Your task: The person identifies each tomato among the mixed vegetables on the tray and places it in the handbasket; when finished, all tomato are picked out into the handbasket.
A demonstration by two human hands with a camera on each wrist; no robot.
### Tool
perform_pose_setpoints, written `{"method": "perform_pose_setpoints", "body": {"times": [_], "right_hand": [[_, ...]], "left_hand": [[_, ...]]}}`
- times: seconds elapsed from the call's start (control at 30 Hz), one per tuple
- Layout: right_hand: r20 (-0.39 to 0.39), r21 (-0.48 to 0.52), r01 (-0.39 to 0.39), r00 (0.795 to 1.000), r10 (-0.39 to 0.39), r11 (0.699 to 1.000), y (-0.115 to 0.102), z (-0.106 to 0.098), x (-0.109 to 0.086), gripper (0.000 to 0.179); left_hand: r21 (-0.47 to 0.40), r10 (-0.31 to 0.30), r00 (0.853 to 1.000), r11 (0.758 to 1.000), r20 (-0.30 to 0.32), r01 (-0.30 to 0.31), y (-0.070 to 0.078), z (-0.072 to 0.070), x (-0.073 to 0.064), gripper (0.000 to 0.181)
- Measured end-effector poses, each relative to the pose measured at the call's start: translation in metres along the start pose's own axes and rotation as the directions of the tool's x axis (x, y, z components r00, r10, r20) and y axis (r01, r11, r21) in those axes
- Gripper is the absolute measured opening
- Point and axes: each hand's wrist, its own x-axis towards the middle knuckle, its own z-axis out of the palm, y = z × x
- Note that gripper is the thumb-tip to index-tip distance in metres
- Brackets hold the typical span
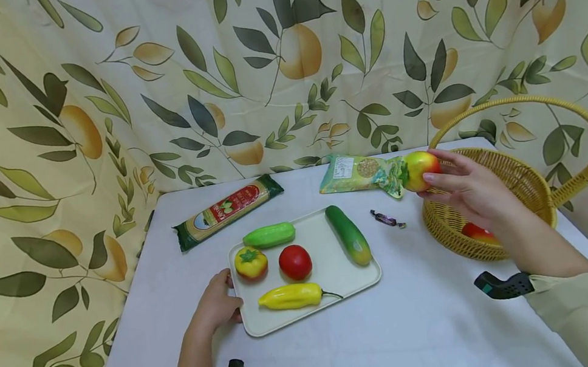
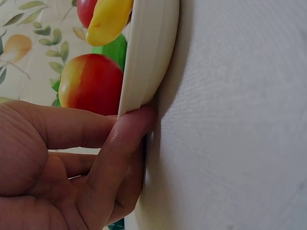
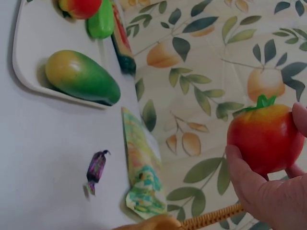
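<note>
My right hand (image 1: 473, 186) holds a red-and-yellow tomato (image 3: 266, 136) with a green calyx, in the air by the left rim of the wicker basket (image 1: 457, 240). My left hand (image 1: 217, 303) pinches the left edge of the white tray (image 2: 151, 52) between thumb and fingers. On the tray lie a yellow pepper (image 1: 290, 297), a plain red tomato (image 1: 295, 262), a yellow-and-red tomato (image 1: 251, 266) with a green top, a light green vegetable (image 1: 270, 235) and a dark green zucchini (image 1: 347, 235).
Inside the basket sits a red item (image 1: 477, 233), partly hidden by the right forearm. A long noodle packet (image 1: 228, 210) lies behind the tray. A green crinkled snack bag (image 1: 353, 174) and a small wrapped candy (image 1: 386, 219) lie left of the basket. A patterned curtain (image 1: 284, 105) hangs behind.
</note>
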Motion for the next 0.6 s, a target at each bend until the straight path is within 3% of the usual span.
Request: {"method": "perform_pose_setpoints", "body": {"times": [0.6], "right_hand": [[0.015,0.094,0.029,0.999,-0.030,0.995,0.011,-0.039,-0.008,0.067]], "left_hand": [[0.008,-0.003,1.000,1.000,0.011,0.003,0.000,-0.001,0.000,0.066]]}}
